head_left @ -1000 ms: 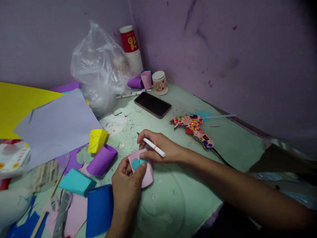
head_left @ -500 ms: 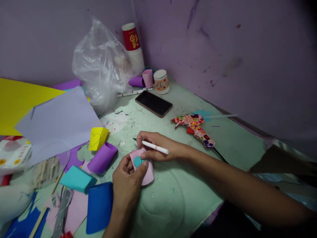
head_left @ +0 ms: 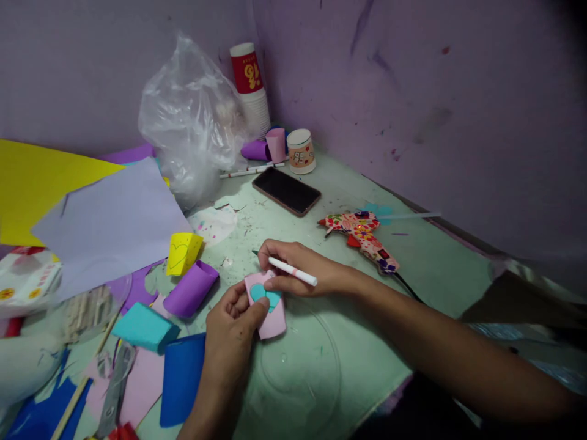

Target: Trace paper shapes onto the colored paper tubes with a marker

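Observation:
My left hand point(head_left: 238, 318) grips a small pink foam piece point(head_left: 274, 327) from the left, its thumb pressing on a turquoise heart cutout point(head_left: 259, 293) that lies on the pink face. Between the fingers of my right hand point(head_left: 298, 267) is a white marker point(head_left: 293, 271) with a dark green tip pointing left, away from the foam. That hand's thumb also touches the top of the heart. Left of my hands lie a purple foam tube point(head_left: 191, 289), a yellow foam piece point(head_left: 184, 253) with a drawn heart, a turquoise piece point(head_left: 145, 328) and a blue piece point(head_left: 182, 380).
A hot glue gun point(head_left: 360, 235) with a cord rests to the right. Behind my hands are a phone point(head_left: 287, 190), a paper cup point(head_left: 301, 153) and a plastic bag point(head_left: 183, 122). Scissors point(head_left: 114, 391) lie front left, near foam sheets point(head_left: 114, 220).
My left thumb has shifted down a little, so more of the turquoise heart shows. The pink piece is tilted slightly differently. The view has moved a little.

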Motion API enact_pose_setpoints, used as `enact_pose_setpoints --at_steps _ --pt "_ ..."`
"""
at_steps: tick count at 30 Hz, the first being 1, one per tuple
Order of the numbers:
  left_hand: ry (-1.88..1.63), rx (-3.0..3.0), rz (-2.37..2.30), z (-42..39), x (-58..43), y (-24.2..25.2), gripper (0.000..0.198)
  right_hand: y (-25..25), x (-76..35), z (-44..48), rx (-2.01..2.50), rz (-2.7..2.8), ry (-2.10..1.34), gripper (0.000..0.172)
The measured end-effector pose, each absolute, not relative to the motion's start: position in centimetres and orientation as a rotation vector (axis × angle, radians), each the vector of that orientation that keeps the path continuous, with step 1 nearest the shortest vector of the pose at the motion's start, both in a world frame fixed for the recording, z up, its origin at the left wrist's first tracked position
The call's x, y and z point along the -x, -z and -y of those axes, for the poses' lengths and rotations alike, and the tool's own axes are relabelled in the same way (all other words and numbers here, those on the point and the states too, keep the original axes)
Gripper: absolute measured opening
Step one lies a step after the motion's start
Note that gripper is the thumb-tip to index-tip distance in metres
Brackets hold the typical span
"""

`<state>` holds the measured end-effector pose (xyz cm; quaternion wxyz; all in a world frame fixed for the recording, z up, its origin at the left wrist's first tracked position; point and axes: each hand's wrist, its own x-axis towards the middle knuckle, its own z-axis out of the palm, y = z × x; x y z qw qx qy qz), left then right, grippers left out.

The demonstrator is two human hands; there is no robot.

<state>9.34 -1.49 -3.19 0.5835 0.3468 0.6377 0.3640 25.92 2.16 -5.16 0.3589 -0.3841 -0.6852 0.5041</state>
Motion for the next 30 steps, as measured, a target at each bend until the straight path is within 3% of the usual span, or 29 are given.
enact_pose_setpoints --at_steps 11,20,23,30 --pt "-0.844 -0.827 -1.499 1.5 -9.2 3.3 0.049 4.6 -26.0 -1.9 1.097 1.715 -1.221 0.014" --pt "-0.816 -0.825 -1.519 1.6 -9.3 3.2 0.044 5.1 -27.4 1.0 1.112 1.197 -1.186 0.052" --pt "-0.824 -0.832 -1.524 1.7 -9.4 3.1 0.046 5.2 -27.3 2.5 1.042 1.154 -1.242 0.045" --pt "-0.803 -0.859 -1.473 1.6 -9.0 3.4 0.046 4.7 -26.1 3.6 1.078 1.364 -1.272 0.009"
